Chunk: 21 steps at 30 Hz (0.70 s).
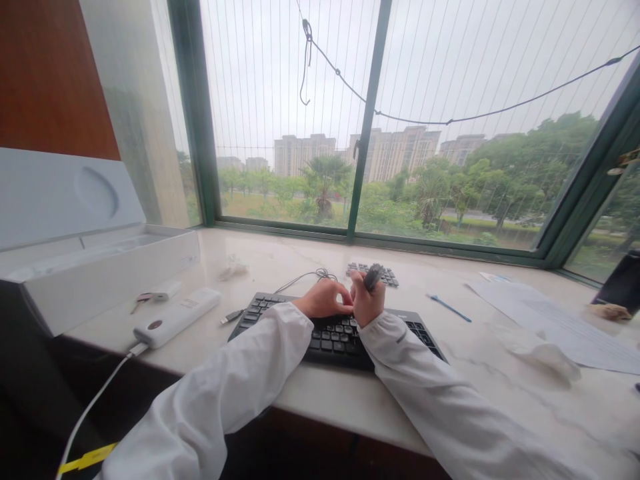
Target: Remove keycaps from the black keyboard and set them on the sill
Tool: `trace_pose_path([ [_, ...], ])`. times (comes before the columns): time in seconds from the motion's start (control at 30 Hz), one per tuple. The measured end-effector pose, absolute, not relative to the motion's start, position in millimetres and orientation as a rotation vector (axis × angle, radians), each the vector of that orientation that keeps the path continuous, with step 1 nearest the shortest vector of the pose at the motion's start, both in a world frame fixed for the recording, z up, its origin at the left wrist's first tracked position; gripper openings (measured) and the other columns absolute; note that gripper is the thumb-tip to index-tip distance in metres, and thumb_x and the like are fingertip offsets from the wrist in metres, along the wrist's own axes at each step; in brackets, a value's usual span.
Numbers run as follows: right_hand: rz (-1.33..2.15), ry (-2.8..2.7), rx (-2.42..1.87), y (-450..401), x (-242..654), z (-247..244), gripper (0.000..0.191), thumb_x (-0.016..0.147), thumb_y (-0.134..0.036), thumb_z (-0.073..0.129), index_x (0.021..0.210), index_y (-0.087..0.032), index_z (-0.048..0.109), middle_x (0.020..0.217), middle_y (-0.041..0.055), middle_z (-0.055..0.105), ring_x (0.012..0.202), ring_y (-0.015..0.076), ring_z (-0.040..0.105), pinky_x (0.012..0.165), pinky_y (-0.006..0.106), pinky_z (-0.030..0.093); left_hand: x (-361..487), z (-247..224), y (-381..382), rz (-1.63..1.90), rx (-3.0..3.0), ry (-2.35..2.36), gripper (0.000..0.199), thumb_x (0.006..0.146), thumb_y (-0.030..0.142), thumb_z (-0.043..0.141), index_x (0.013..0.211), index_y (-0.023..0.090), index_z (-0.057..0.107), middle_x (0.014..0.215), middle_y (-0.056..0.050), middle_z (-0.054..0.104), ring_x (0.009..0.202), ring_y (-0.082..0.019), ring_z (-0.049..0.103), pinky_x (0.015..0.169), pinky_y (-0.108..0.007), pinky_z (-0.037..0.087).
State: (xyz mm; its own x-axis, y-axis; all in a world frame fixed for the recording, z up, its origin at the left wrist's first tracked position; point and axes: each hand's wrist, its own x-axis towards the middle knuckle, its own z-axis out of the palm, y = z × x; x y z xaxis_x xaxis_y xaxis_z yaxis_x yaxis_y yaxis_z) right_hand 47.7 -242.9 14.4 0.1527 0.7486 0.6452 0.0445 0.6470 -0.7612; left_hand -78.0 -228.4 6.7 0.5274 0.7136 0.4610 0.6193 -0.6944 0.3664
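A black keyboard (336, 337) lies on the pale desk in front of me, and bare patches show where some of its keys are off. My right hand (367, 300) is closed round a small dark brush (374, 275), its bristly end sticking up from the fist. Just beside it, my left hand (325, 298) rests over the upper rows of the keyboard with thumb and forefinger pinched together. Whatever sits between those fingertips is hidden. Behind both hands lie several loose keycaps (389, 276), partly covered by the right hand.
To the left are a white power bank (177, 318) with a cable, keys (145, 300) and an open white box (115, 270). A USB plug (232, 317) lies by the keyboard. On the right are a blue stick (450, 308), crumpled tissue (543, 353) and paper sheets (550, 323).
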Motion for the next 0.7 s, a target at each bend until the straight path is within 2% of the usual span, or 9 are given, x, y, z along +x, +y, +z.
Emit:
trace_pose_path([
  [0.2,0.636,-0.854,-0.555,-221.5,82.5,49.3,0.040,0.077,-0.033,0.059,0.047,-0.022,0.034,0.033,-0.0095,0.029,0.028,0.0059,0.024,0.031,0.022,0.019,-77.5,10.5,-231.1,0.864,2.571,1.111,0.023,0.075,0.040,0.067,0.078,0.019,0.075,0.076,-0.001,0.071,0.071,-0.013,0.062,0.069,-0.021,0.043],
  [0.33,0.674,-0.793,-0.588,-208.8,102.6,58.6,0.037,0.072,-0.032,0.062,0.049,-0.023,0.033,0.032,-0.0107,0.028,0.026,0.0056,0.023,0.028,0.022,0.017,-77.3,11.7,-232.3,0.845,2.582,1.152,0.024,0.076,0.042,0.067,0.078,0.020,0.075,0.077,-0.001,0.071,0.072,-0.013,0.063,0.070,-0.021,0.044],
  [0.5,0.676,-0.867,-0.756,-200.2,108.6,52.4,0.037,0.070,-0.035,0.061,0.047,-0.023,0.035,0.033,-0.0091,0.031,0.027,0.0066,0.026,0.028,0.023,0.019,-73.2,15.1,-240.0,0.844,2.640,1.221,0.023,0.076,0.045,0.067,0.080,0.024,0.074,0.083,0.002,0.071,0.076,-0.014,0.063,0.072,-0.023,0.043],
  [0.7,0.584,-1.037,-0.980,-195.1,105.4,37.4,0.037,0.073,-0.042,0.055,0.045,-0.023,0.040,0.033,-0.0052,0.037,0.033,0.0095,0.035,0.035,0.024,0.028,-59.2,9.8,-245.1,0.883,2.698,1.228,0.031,0.073,0.046,0.070,0.098,0.028,0.069,0.092,0.004,0.071,0.087,-0.017,0.065,0.078,-0.026,0.044],
])
